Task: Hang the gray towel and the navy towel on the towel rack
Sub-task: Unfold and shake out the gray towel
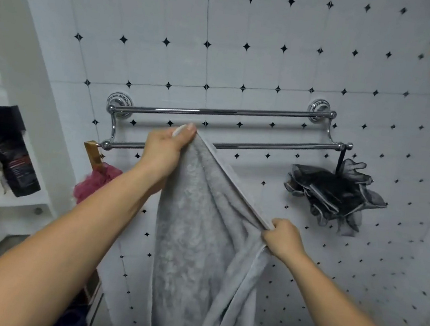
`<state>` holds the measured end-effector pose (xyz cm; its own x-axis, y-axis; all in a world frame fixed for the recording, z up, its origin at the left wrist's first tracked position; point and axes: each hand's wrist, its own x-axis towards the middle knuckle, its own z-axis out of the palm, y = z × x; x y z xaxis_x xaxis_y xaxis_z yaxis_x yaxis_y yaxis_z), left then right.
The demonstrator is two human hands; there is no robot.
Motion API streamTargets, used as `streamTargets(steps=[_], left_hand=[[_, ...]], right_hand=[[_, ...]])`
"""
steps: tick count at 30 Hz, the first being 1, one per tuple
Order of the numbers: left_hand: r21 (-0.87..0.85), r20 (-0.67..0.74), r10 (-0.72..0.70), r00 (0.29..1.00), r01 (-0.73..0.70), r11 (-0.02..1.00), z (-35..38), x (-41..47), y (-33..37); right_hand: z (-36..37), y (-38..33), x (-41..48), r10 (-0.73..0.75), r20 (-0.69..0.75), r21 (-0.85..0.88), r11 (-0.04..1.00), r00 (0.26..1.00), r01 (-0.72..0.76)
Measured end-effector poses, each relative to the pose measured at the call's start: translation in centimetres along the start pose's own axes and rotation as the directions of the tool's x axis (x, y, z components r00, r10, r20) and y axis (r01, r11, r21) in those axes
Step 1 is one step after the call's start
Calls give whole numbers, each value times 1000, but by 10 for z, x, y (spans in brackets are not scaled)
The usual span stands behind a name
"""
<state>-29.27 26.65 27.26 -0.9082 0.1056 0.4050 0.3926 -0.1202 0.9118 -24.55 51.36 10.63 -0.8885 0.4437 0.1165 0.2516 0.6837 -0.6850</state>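
Observation:
A chrome double-bar towel rack (pixel 241 113) is fixed to the tiled wall. The gray towel (pixel 198 242) hangs in front of it, held up by both hands. My left hand (pixel 168 149) pinches one top corner right at the lower front bar. My right hand (pixel 282 237) grips the hemmed top edge lower down and to the right, so the edge slants downward. The towel's body drops past the bottom of the view. A dark blue patch of cloth (pixel 73 318) shows at the bottom left under my left forearm; I cannot tell whether it is the navy towel.
A black mesh bath sponge (pixel 334 193) hangs from the right end of the lower bar. A pink sponge (pixel 95 183) on a wooden handle hangs at the left end. White shelves (pixel 0 201) at left hold a dark bottle and white items.

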Motion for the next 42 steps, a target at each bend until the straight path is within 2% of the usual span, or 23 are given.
streamTargets(steps=[4,8,16,19,21,22,24,26,29,31,33,35,37,39,40,42], left_hand=[[-38,-116,-116,986,113,993,-15,14,-7],[-41,-221,-197,955,193,980,-34,22,-21],[-169,-392,-354,849,312,935,-72,37,-37],[-205,-371,-450,813,401,893,-68,34,-52],[-193,-322,-479,816,439,878,-59,27,-67],[-178,-295,-487,822,453,873,-53,22,-75],[-118,-276,-488,828,474,872,-41,7,-91],[-34,-250,-477,842,485,874,-35,-12,-105],[-29,-108,-468,877,467,884,-30,-42,-113],[-50,-29,-451,892,449,892,-24,-57,-111],[-76,-5,-432,902,430,899,-17,-67,-105],[-184,6,-453,892,446,876,-13,-75,-97],[-282,76,-445,892,447,849,-9,-83,-88],[-346,104,-435,894,443,827,-4,-89,-84],[-361,106,-424,899,433,826,0,-92,-83],[-379,107,-368,924,380,844,8,-96,-81]], right_hand=[[5,40,-2,138,16,28,990,990,-138],[4,74,0,215,35,-34,976,976,-214],[-10,118,0,397,58,-24,918,916,-397],[-4,96,-1,423,162,115,889,891,-443],[2,64,-4,367,277,335,829,888,-448],[3,43,-7,307,341,469,764,889,-444],[1,4,-13,140,431,703,567,892,-429],[-4,-32,-19,-31,435,828,406,900,-386],[-12,-72,-29,-210,382,906,276,900,-320],[-12,-90,-36,-306,308,928,305,901,-213],[-9,-100,-40,-369,208,897,441,906,-26],[-5,-102,-45,-421,124,738,645,899,200],[1,-102,-50,-461,109,488,797,880,357],[9,-103,-56,-491,121,284,850,863,444],[12,-103,-59,-498,117,236,854,859,464],[15,-101,-60,-464,54,246,864,884,438]])
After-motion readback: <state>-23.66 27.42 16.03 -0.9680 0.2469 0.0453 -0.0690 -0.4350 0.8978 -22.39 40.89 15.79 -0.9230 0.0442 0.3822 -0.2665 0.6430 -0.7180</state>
